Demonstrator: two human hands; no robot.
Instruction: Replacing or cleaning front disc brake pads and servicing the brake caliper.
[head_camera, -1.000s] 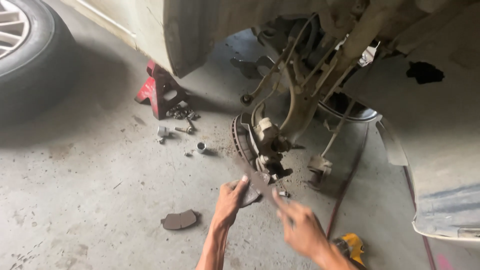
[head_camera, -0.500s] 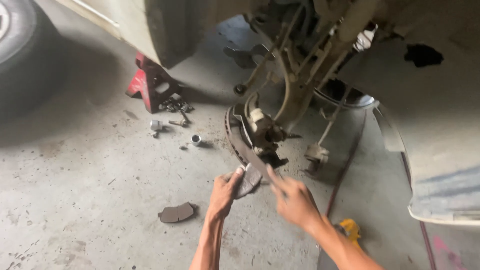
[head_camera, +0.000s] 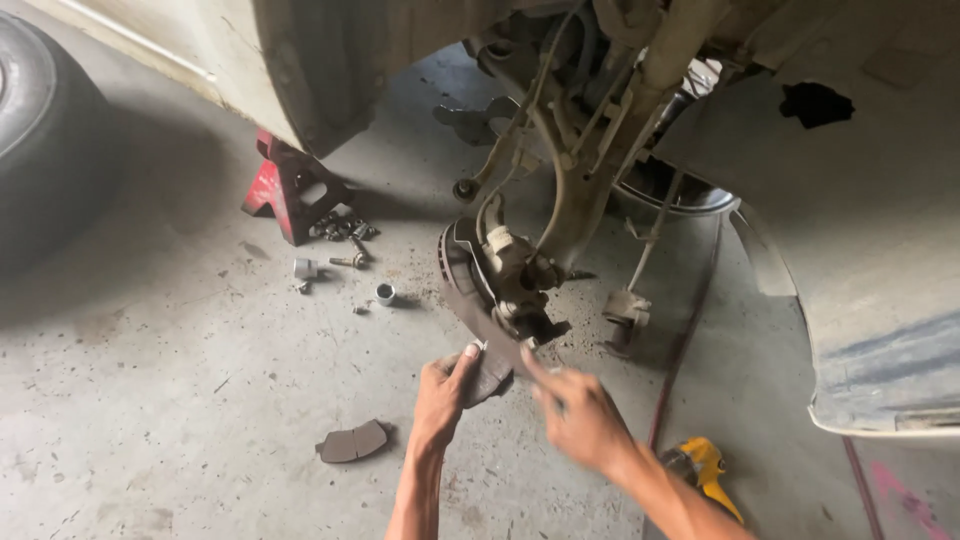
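Under the raised car, at the bare wheel hub, both hands work at the lower edge of the brake disc (head_camera: 468, 290). The left hand (head_camera: 443, 398) has its thumb and fingers closed on a brake pad (head_camera: 490, 372), a flat grey piece held just below the disc's rim and touching or nearly touching it. The right hand (head_camera: 585, 420) is blurred; its forefinger points up toward the pad and the caliper bracket (head_camera: 520, 315), and whether that grip pinches anything I cannot tell.

The pad looks like a stiff steel backing plate with a friction layer bonded on, so it should feel dense for its bulk and will not flex. Its faces are likely dusty and a little slick (brake dust gets everywhere), so the edges and end ears of the backing plate seem the surer places to take it, keeping fingertips off the friction face. The lining could chip if dropped on concrete.

A second pad (head_camera: 352, 441) lies flat on the floor (head_camera: 160, 400), left of the forearm. Farther off stand a red jack stand (head_camera: 285, 188) with loose nuts and sockets (head_camera: 340, 250) beside it. A yellow tool (head_camera: 708, 468) rests near the right wrist.
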